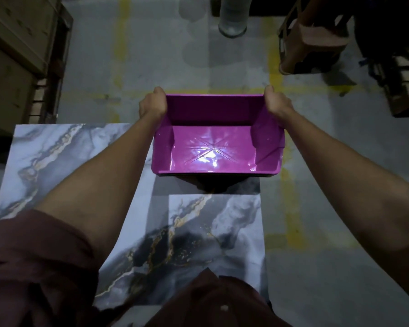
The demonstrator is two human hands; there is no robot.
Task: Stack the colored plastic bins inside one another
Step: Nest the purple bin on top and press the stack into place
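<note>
A glossy purple plastic bin (213, 147) is in the middle of the view, open side up, with a raised X pattern on its floor. My left hand (152, 106) grips its far left corner and my right hand (278, 103) grips its far right corner. The bin is at the far edge of a marble-patterned table (57, 156); a dark shape shows under its near edge, and I cannot tell whether that is another bin or shadow. No other coloured bin is visible.
Beyond the table is a grey concrete floor with yellow lines (276, 74). Cardboard boxes on a rack (17, 55) stand at the left. A brown stool (316, 41) and dark clutter sit at the upper right. A pale cylinder (233, 20) stands at the top centre.
</note>
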